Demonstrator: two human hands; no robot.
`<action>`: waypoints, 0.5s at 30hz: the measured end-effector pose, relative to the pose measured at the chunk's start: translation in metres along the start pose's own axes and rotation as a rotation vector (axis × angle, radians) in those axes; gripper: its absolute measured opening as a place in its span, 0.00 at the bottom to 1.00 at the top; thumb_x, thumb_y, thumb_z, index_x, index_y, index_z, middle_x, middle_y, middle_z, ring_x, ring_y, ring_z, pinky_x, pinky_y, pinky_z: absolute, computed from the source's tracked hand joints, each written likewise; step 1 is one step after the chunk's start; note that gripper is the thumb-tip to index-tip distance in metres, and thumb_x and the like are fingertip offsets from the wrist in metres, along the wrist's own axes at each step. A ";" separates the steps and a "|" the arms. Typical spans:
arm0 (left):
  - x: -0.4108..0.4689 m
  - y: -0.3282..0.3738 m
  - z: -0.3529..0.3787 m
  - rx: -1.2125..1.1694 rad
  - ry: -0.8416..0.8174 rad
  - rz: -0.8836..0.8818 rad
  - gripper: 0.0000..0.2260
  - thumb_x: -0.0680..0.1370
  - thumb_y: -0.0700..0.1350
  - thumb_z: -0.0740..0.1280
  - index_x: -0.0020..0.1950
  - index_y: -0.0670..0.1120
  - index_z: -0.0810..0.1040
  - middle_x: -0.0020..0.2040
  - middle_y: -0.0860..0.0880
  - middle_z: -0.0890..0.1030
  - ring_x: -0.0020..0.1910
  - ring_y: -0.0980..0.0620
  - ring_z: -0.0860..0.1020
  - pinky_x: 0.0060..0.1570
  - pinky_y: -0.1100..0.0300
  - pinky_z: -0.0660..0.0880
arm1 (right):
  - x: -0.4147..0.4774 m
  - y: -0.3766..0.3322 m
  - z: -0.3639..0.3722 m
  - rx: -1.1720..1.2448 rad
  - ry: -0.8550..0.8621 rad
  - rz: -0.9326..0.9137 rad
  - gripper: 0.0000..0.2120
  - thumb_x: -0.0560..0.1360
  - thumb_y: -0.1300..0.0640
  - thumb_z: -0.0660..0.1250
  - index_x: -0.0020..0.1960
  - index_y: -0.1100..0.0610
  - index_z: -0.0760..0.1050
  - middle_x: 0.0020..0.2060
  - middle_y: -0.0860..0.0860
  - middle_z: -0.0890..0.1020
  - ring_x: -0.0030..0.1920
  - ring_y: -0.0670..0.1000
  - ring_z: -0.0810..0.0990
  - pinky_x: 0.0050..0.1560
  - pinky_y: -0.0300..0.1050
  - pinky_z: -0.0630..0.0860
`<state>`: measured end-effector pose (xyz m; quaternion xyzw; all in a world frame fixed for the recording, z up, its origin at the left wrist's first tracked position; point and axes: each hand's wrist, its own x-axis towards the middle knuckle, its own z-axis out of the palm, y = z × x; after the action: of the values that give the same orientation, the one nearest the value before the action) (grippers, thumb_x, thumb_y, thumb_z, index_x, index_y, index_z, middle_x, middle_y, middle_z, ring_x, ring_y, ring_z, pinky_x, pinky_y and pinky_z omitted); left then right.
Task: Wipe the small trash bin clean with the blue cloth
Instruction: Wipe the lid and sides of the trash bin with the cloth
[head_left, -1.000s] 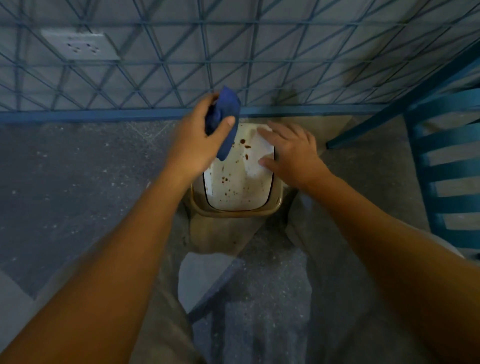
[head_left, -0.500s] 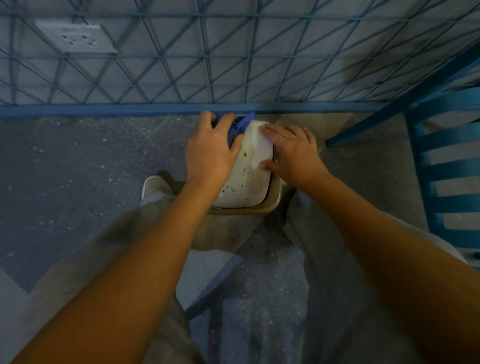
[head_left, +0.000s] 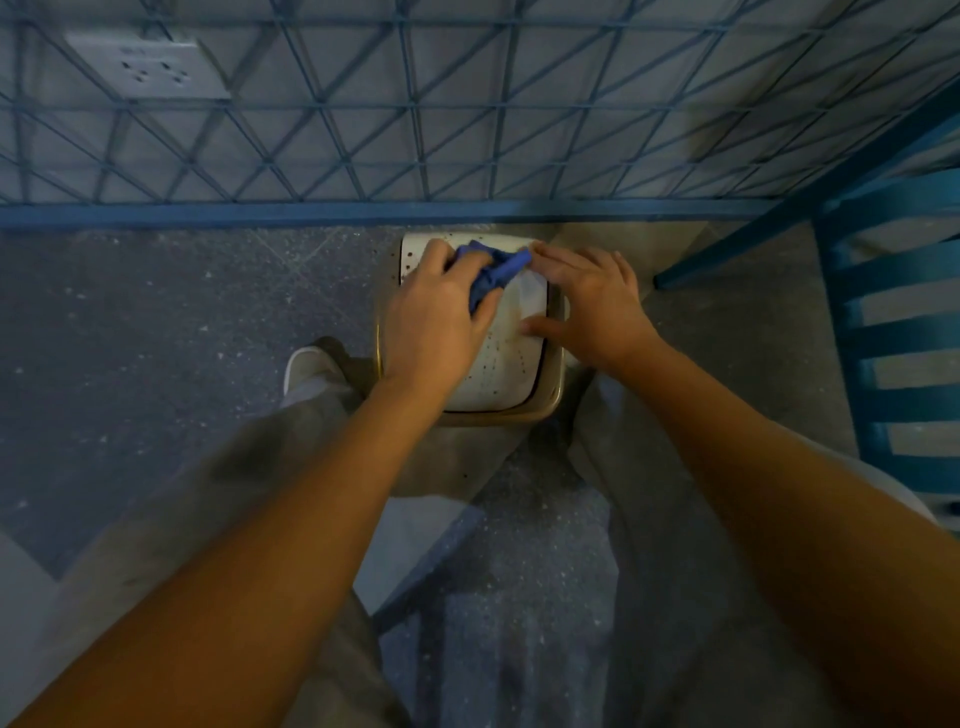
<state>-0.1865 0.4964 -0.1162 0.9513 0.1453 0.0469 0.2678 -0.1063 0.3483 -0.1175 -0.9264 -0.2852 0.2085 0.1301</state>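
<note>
The small trash bin (head_left: 506, 364) stands on the floor between my knees, with a white speckled lid and a tan rim. My left hand (head_left: 434, 319) presses the crumpled blue cloth (head_left: 493, 273) onto the far part of the lid, fingers closed around it. My right hand (head_left: 592, 306) rests flat on the lid's right edge, fingers spread, thumb on the white surface. Small brown specks remain on the lid's near half and far left corner. The bin's body is mostly hidden under my hands and arms.
A blue wire grid fence (head_left: 467, 130) with a blue base rail runs right behind the bin. A blue slatted chair (head_left: 893, 332) stands at the right. A white wall socket (head_left: 150, 65) sits behind the grid at upper left. My white shoe (head_left: 306, 366) is left of the bin.
My left hand came down from above the bin and pressed the cloth onto the lid, then slid it along the far edge. The large red-brown stains are gone. My right hand stayed put.
</note>
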 end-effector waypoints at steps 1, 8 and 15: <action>-0.003 0.001 0.001 0.010 -0.037 0.037 0.16 0.75 0.48 0.66 0.61 0.46 0.75 0.54 0.42 0.74 0.47 0.45 0.77 0.41 0.59 0.69 | 0.000 0.000 0.000 0.008 0.010 -0.001 0.34 0.71 0.47 0.69 0.73 0.47 0.58 0.74 0.46 0.61 0.74 0.56 0.57 0.73 0.57 0.46; -0.001 0.002 0.005 0.041 -0.068 0.098 0.16 0.75 0.49 0.66 0.62 0.46 0.74 0.54 0.42 0.74 0.47 0.45 0.77 0.43 0.57 0.72 | 0.001 -0.002 0.000 0.025 0.026 0.004 0.33 0.71 0.48 0.69 0.73 0.47 0.59 0.74 0.46 0.62 0.73 0.55 0.58 0.73 0.56 0.46; 0.041 0.011 0.003 0.015 0.036 -0.127 0.15 0.78 0.51 0.61 0.60 0.46 0.75 0.58 0.43 0.73 0.50 0.44 0.77 0.42 0.57 0.69 | 0.002 -0.001 0.000 -0.014 -0.018 0.032 0.35 0.71 0.45 0.68 0.74 0.45 0.56 0.75 0.44 0.60 0.74 0.56 0.56 0.74 0.59 0.44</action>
<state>-0.1442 0.4989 -0.1123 0.9412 0.2104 0.0460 0.2603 -0.1052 0.3508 -0.1180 -0.9298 -0.2731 0.2167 0.1177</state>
